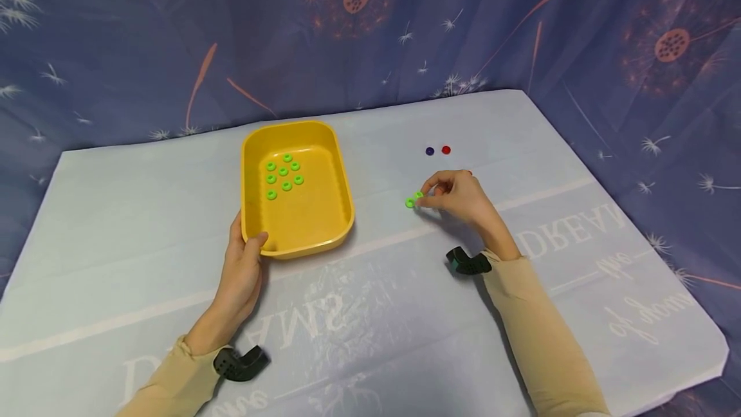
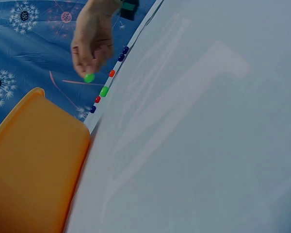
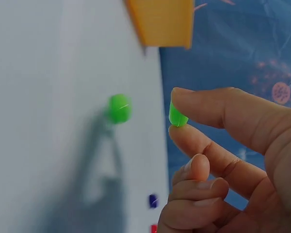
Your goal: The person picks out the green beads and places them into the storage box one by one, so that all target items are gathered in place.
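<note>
A yellow plastic tray (image 1: 307, 224) stands on the left part of the table, with several green ring-shaped beads (image 1: 283, 171) lying loose inside. My left hand (image 1: 240, 275) grips its near left corner, thumb over the rim. Right of the tray, my right hand (image 1: 460, 197) pinches one green bead (image 3: 177, 116) between thumb and index finger, its other fingers curled in. The held bead is off the table surface in the right wrist view. Another green bead (image 1: 410, 203) lies on the table just beside those fingertips.
Beyond the right hand lie a dark blue bead (image 1: 429, 151) and a red bead (image 1: 446, 150). An orange-red bead (image 2: 111, 73) and two more blue beads (image 2: 121, 57) show in the left wrist view. A patterned blue curtain (image 1: 266, 31) hangs behind the white-covered table (image 1: 145, 211).
</note>
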The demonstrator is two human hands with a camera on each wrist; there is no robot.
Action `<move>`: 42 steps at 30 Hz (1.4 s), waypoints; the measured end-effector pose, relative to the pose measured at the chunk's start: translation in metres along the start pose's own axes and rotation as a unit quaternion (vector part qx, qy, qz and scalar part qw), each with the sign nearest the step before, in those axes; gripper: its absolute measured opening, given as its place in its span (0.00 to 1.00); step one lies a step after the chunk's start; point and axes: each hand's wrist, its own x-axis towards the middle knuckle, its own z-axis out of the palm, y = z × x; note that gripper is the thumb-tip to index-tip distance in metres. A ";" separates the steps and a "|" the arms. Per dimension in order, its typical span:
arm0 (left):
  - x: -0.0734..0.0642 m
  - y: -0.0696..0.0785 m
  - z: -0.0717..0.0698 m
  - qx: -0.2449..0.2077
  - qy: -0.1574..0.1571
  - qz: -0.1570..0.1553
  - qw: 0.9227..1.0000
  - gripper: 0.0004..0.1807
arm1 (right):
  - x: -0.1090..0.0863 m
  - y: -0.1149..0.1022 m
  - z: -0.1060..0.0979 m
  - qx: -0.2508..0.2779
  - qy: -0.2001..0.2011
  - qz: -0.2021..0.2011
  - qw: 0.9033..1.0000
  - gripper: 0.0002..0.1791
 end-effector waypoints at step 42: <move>0.004 -0.005 -0.010 0.008 -0.010 0.034 0.999 0.36 | 0.098 -0.190 0.163 -0.314 -0.230 -0.145 0.910 0.09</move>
